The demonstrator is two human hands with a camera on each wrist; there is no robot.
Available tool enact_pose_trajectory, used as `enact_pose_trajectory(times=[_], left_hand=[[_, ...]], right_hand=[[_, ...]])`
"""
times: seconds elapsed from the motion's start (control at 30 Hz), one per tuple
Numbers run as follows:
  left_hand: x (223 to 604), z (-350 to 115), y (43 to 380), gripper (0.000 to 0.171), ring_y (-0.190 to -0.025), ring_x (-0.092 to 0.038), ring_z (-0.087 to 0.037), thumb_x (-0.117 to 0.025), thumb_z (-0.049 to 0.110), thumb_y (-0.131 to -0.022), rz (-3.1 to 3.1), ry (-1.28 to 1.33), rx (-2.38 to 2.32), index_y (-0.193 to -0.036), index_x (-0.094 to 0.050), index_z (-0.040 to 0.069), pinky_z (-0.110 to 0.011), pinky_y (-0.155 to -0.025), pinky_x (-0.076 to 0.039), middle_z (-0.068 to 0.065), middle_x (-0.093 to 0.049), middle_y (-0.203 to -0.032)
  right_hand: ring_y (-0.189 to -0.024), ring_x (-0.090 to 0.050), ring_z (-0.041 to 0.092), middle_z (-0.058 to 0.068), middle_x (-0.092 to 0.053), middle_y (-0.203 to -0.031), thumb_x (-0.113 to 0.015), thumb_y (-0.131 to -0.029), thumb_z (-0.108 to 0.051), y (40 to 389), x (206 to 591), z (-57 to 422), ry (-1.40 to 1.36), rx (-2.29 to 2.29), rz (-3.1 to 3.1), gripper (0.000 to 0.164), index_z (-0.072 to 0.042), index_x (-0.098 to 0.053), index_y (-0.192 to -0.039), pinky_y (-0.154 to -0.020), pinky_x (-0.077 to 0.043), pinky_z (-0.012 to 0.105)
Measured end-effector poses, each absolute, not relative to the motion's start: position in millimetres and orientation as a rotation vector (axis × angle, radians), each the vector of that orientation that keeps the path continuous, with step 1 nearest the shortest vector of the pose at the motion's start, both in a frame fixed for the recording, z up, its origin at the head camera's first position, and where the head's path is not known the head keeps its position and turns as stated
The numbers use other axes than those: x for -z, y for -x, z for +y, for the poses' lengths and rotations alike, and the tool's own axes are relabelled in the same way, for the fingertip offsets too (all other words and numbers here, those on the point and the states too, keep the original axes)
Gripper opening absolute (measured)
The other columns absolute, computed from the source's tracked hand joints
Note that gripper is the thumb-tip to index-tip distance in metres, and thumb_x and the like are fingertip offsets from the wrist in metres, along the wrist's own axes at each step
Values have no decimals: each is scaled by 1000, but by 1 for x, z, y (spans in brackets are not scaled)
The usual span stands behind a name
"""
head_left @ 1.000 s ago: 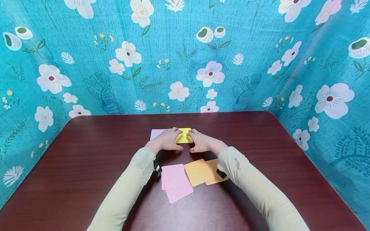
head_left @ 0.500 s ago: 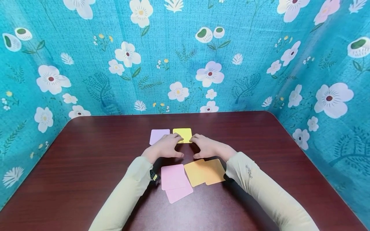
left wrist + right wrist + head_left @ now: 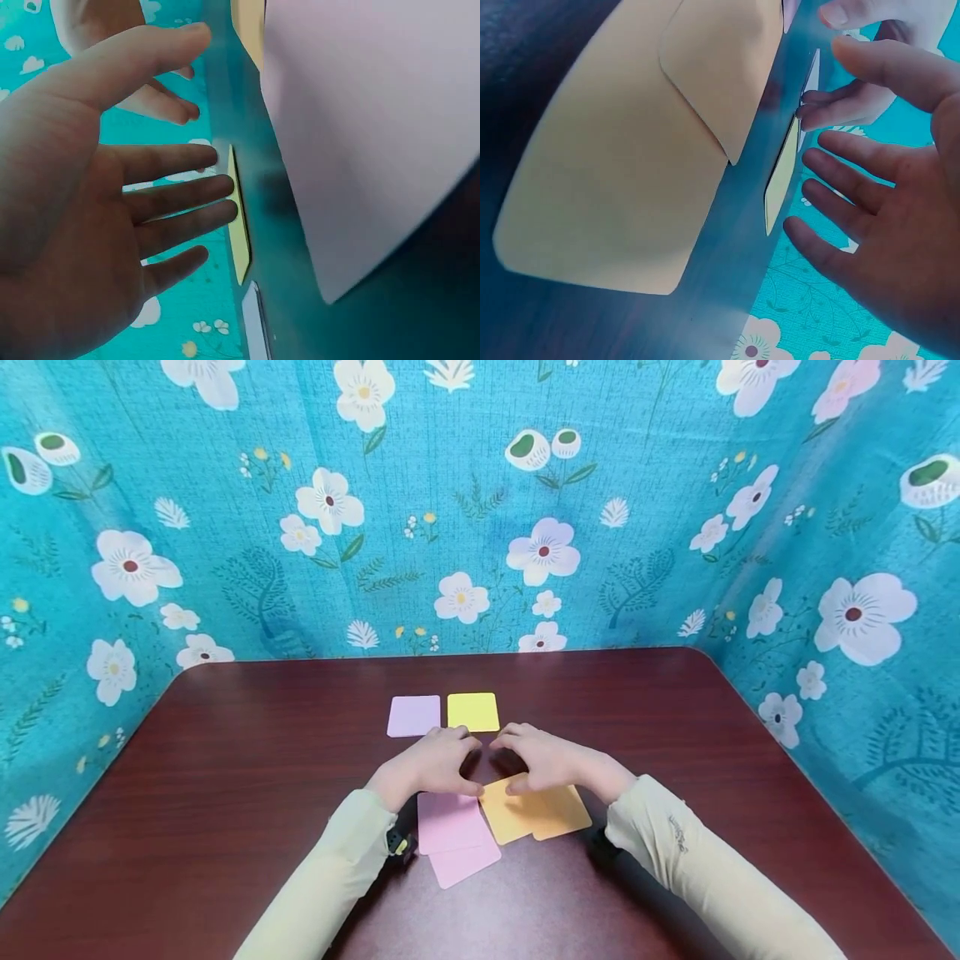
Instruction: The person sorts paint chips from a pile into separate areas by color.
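Note:
My left hand (image 3: 431,764) hovers over the table just above the pink cards (image 3: 450,827), fingers spread and holding nothing. Facing it, my right hand (image 3: 555,760) hangs over the orange cards (image 3: 517,814), its fingers also apart with nothing between them. Beyond the fingertips a yellow card (image 3: 473,712) lies flat, with a lilac card (image 3: 414,716) to its left. Two pink cards overlap each other, and so do the two orange ones beside them. The left wrist view shows my left palm (image 3: 75,195) bare; the right wrist view shows my right palm (image 3: 900,217) bare too.
All the cards lie on a dark red-brown wooden table (image 3: 262,793). A turquoise floral cloth (image 3: 405,527) hangs behind the table and along its sides.
Both hands have drawn back from the yellow card toward me, over the pink and orange cards. The lilac and yellow cards are now fully uncovered and lie in place.

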State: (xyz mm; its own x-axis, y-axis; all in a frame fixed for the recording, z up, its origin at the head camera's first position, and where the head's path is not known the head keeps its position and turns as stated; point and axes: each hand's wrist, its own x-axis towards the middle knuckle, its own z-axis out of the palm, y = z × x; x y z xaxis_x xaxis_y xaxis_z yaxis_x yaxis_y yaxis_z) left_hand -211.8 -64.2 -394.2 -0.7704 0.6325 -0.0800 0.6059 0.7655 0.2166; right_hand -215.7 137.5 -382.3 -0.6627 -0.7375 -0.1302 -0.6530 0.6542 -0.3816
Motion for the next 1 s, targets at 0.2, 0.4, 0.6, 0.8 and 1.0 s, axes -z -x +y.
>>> enact_pose_trajectory(times=[0.2,0.4,0.6,0.8,1.0], left_hand=[[393,-58,199,59,-96,-50,-18,-68,51,-70,2824,-1042,-195,-110,-61,9,-38,-91,-37,-2,-56,-101],[393,-49,183,64,-92,-51,-17,-66,58,-66,2851,-1085,-57,-107,-60,9,-36,-90,-37,0,-54,-95],[393,-39,170,66,-85,-47,-14,-69,63,-59,2854,-1034,13,-98,-59,11,-33,-83,-38,3,-48,-86],[397,-31,165,72,-87,-46,-16,-69,66,-54,2895,-1025,126,-98,-55,10,-32,-81,-39,0,-47,-89],[400,-27,163,68,-86,-45,-16,-71,64,-54,2913,-1031,161,-95,-53,11,-32,-79,-38,0,-46,-86]], right_hand=[[-110,-46,21,7,-48,-121,-75,-70,-32,205,385,142,1047,358,2615,68,-4,-48,-126,-94,-40,38],[-103,-47,20,6,-49,-116,-81,-58,-41,194,387,147,1093,252,2663,83,-5,-48,-125,-85,-43,41],[-106,-45,21,5,-45,-116,-84,-52,-41,188,395,156,1104,250,2697,86,-6,-50,-123,-84,-43,40],[-107,-45,23,7,-43,-119,-83,-53,-38,184,399,162,1138,273,2723,78,-9,-52,-118,-85,-43,41],[-105,-46,22,5,-43,-119,-83,-53,-37,182,400,163,1135,297,2728,72,-12,-53,-113,-83,-43,38]])
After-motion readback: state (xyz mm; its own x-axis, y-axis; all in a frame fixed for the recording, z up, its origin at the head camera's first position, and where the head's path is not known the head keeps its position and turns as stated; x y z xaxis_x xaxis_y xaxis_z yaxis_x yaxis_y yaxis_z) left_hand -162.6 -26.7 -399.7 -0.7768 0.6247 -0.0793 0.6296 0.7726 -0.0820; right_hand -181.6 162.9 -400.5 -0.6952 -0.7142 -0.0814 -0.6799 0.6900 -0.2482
